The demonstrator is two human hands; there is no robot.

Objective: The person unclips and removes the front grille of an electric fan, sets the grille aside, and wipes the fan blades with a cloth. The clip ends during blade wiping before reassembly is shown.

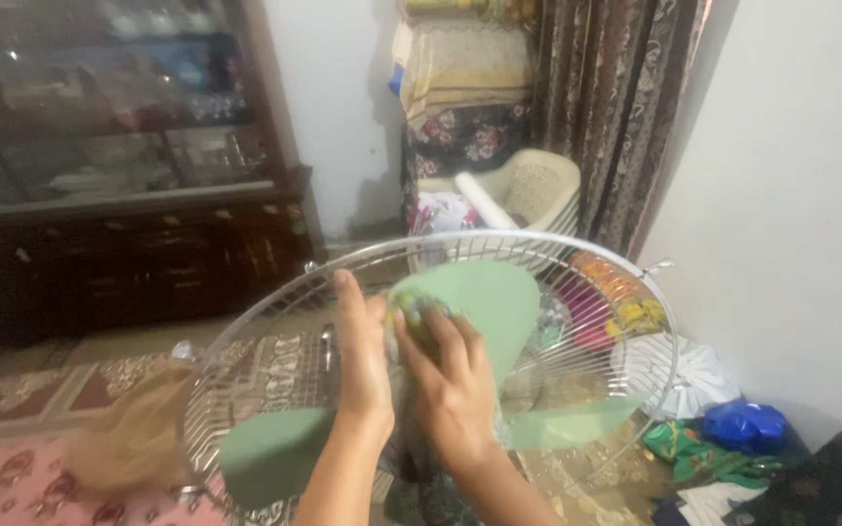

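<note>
- While both bare hands met at the middle of a pedestal fan, the green fan blades (479, 302) sat inside the round wire fan guard (246, 341), which filled the centre of the view.
- The left hand (363, 365) stood edge-on just left of the hub, fingers straight and held together, thumb side toward the hub; whether it gripped anything could not be told.
- The right hand (455, 385) lay over the hub, fingers curled around a small yellow-green hub cap (409, 310) at the centre of the blades.
- One blade pointed up and right, one down and left, one to the right.
- Behind the fan stood a dark wooden glass-fronted cabinet (119, 195), a cream plastic chair (538, 190), stacked folded cloth (460, 88) and a patterned curtain (616, 107).
- Loose clothes (713, 448) lay on the floor at the right, beside a white wall (791, 195).
</note>
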